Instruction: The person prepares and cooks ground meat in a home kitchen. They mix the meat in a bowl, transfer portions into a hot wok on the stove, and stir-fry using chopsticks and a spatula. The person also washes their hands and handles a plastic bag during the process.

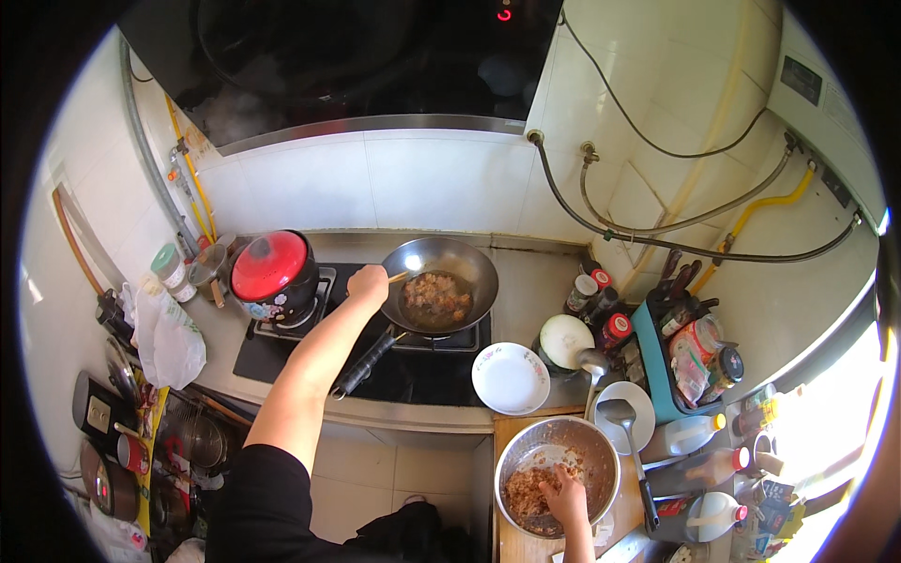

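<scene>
My left hand (369, 285) grips wooden chopsticks (398, 276) at the rim of a dark metal wok (480, 271). Browned, lumpy pieces of food (436, 295) lie in oil at the bottom of the wok. Inside a stainless steel bowl (607, 457), my right hand (566, 496) touches a reddish-brown minced mixture (526, 490). Its fingertips are partly sunk in the mixture, so whether they close on any cannot be told. A white floral plate (510, 378) sits between the wok and the bowl.
A black pot with a red lid (269, 266) stands on the left burner. The wok's handle (366, 362) points toward me. Right of the bowl are a ladle (619, 413) on a white dish (637, 401), several bottles (697, 471) and a knife holder (651, 352). A range hood (352, 63) hangs above.
</scene>
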Demonstrator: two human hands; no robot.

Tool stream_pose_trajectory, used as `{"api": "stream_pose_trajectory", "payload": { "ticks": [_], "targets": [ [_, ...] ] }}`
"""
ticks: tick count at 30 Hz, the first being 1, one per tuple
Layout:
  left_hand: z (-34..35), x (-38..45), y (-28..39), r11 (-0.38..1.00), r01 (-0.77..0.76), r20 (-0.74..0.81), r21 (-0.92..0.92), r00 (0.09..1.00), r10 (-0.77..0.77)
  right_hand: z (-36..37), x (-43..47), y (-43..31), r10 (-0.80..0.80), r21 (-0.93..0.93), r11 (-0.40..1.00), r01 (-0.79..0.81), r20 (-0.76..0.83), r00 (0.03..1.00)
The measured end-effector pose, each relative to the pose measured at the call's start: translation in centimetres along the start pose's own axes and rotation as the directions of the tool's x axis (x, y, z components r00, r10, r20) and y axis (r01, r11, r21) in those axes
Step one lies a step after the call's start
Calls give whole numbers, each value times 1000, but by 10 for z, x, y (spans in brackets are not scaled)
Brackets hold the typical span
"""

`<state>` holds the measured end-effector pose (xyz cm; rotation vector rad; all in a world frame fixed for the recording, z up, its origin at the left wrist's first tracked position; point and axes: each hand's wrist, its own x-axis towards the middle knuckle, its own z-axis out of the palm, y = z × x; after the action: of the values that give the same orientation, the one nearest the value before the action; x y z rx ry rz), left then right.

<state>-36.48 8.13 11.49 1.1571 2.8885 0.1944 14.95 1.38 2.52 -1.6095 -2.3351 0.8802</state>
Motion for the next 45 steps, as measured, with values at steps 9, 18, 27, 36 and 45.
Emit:
{"api": "stream_pose_trajectory", "payload": {
  "ticks": [9,18,27,36,45],
  "targets": [
    [29,9,22,999,-29,14,16,999,29,-2,-7,0,-7,48,999,10,-58,998],
    [-3,-28,10,995,-98,67,19,993,96,-9,-12,2,-56,62,996,61,-72,996],
    [-17,-66,15,976,-215,244,36,949,200,-4,-13,11,-125,53,990,134,-141,982],
    [30,-77,64,898,-437,199,48,885,420,-2,-11,7,-201,38,977,210,-159,967],
    [27,-74,58,960,-281,9,14,960,281,-6,-13,10,-162,63,982,175,-179,970]
  ]
}}
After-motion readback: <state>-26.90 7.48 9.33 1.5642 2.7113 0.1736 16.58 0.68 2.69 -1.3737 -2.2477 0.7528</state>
